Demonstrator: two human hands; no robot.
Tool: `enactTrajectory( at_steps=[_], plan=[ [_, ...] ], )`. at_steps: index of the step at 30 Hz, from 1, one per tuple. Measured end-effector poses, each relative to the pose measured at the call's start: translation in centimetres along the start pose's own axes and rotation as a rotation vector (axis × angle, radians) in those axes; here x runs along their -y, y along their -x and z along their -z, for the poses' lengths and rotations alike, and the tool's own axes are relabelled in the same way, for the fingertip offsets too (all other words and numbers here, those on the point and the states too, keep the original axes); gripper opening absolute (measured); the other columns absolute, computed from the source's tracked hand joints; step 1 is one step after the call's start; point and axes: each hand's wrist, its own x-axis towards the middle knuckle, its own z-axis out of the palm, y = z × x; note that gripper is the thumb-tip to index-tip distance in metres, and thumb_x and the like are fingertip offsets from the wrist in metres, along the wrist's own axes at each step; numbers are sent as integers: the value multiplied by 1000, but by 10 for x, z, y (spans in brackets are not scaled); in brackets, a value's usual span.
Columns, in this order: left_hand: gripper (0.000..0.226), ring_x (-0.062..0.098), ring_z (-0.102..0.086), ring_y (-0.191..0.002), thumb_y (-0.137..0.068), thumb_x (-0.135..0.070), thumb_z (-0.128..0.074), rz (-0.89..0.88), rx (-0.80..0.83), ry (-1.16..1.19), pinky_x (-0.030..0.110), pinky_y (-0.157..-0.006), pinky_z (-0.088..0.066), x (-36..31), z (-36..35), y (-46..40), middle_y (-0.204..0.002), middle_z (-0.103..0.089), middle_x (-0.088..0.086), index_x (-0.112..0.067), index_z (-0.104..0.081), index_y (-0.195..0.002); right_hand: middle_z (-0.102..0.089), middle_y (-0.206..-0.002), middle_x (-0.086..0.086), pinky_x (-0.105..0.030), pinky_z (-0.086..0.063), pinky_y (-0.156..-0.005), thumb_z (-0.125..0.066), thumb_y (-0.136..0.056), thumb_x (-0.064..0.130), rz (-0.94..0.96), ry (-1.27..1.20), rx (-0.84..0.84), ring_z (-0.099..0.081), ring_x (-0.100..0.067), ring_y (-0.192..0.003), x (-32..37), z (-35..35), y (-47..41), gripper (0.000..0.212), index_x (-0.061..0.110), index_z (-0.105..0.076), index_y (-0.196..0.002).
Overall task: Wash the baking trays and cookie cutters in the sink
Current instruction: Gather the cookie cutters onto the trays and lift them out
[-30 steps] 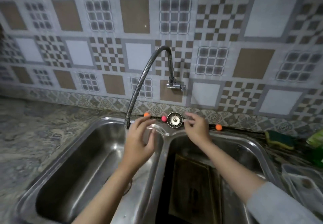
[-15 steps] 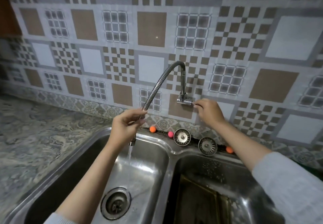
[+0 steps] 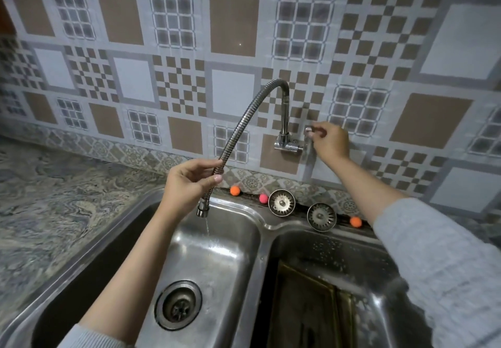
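A dark baking tray [image 3: 306, 307] lies in the right basin of the steel double sink [image 3: 260, 239]. My left hand [image 3: 187, 182] grips the flexible metal faucet hose [image 3: 244, 119] just above its nozzle, over the left basin. A thin trickle of water falls from the nozzle. My right hand [image 3: 329, 140] pinches the tap handle [image 3: 309, 130] on the wall-mounted valve. No cookie cutters are visible.
Two round sink strainers [image 3: 282, 202] [image 3: 321, 217] lean on the back ledge, with small orange [image 3: 235, 190] and pink [image 3: 263, 198] balls beside them. The left basin's drain [image 3: 178, 304] is uncovered. A marbled stone counter [image 3: 54, 212] lies to the left; patterned tiles cover the wall.
Both hands rose from the sink ledge: the left took the hose, the right reached the tap handle. The water stream has thinned to a trickle since half a second ago.
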Motion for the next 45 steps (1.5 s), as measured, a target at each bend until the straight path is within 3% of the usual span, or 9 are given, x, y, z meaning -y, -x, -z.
enactTrajectory(
  at_steps=[5, 8, 12, 16, 19, 24, 30, 36, 45],
  plan=[
    [27, 8, -52, -124, -84, -20, -67, -121, -93, -269, 32, -100, -44, -6, -17, 35, -127, -58, -3, -29, -67, -110, -66, -102, -3, -8, -45, -73, -60, -91, 15, 44, -98, 111, -58, -1, -76, -4, 13, 99, 25, 9, -66, -115],
    [26, 6, -52, -120, -85, -23, -61, -159, -107, -354, 27, -97, -44, -7, -37, 86, -122, -57, -4, -23, -64, -111, -66, -81, 7, -3, -41, -60, -64, -87, 10, -55, -162, 319, -58, 9, -62, -24, 25, 193, 13, 14, -70, -98],
    [9, 5, -62, -76, -84, -25, -63, 273, 385, -383, 21, -70, -47, 18, -58, 153, -87, -67, -8, -27, -65, -93, -71, -76, -1, -21, -54, -65, -63, -89, 14, -369, -161, 826, -68, -12, -67, -66, 38, 304, 12, 19, -69, -79],
    [16, 10, -60, -76, -92, -25, -57, 569, 1059, -746, 22, -70, -46, 52, -78, 197, -80, -64, -1, -14, -68, -96, -72, -75, -3, -31, -53, -73, -60, -92, 28, -476, 45, 1271, -62, -7, -63, -102, 37, 375, 21, 20, -67, -74],
    [17, 26, -64, -93, -93, -22, -51, 644, 1284, -848, 26, -71, -43, 65, -102, 216, -95, -67, 11, -15, -66, -91, -59, -129, -15, -23, -43, -81, -54, -94, 37, -476, 276, 1450, -59, -18, -105, -121, 26, 401, 39, 8, -59, -121],
    [39, 5, -62, -94, -96, -19, -52, 804, 1522, -1021, 19, -82, -42, 97, -122, 238, -104, -59, 7, 2, -51, -129, -29, -151, -9, -31, -40, -105, -58, -90, 37, -514, 300, 1429, -40, -26, -131, -135, 7, 427, 78, 14, -15, -151],
    [67, 30, -37, -135, -96, -22, -51, 754, 1591, -1145, 24, -99, -33, 106, -133, 243, -151, -28, 20, 4, -15, -147, -24, -154, -5, -25, -35, -107, -66, -85, 23, -727, 45, 1322, -33, -23, -137, -144, -2, 438, 90, 16, -8, -153],
    [82, 28, -38, -135, -94, -26, -55, 803, 1620, -1144, 27, -102, -35, 110, -129, 248, -151, -28, 21, 7, -3, -147, -27, -153, 3, -32, -44, -88, -61, -80, 20, -1009, -164, 1295, -37, -22, -131, -144, -6, 442, 87, 37, -11, -150],
    [102, 31, -42, -132, -87, -32, -65, 784, 1669, -1153, 31, -101, -41, 104, -126, 245, -149, -35, 18, -2, 11, -148, -58, -115, -1, -28, -49, -80, -67, -82, 4, -1146, -364, 1360, -57, -14, -99, -136, -7, 444, 51, 23, -43, -123]
  ],
)
